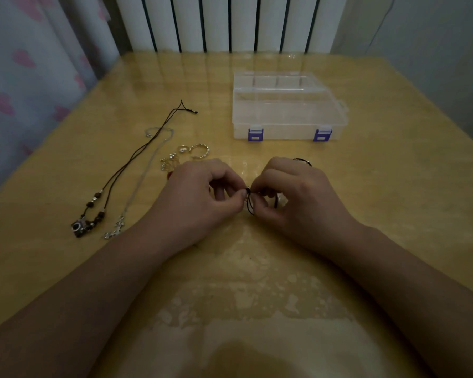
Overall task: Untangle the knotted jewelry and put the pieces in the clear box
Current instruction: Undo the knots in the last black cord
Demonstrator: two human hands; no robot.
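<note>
My left hand (202,195) and my right hand (292,195) meet over the middle of the table, each pinching a thin black knotted cord (249,203) between thumb and fingertip. Part of that cord loops out behind my right hand. The clear box (287,107) with purple latches stands closed behind my hands. To the left lie a dark cord necklace (131,162) with beads and a camera-shaped pendant, a silver chain necklace (142,181) with a small pendant, and a few gold and silver rings (186,155).
The yellow table (393,186) has a glossy cover with worn patches near me. A white radiator (230,23) stands behind the far edge, and a curtain with pink hearts (25,77) hangs at the left.
</note>
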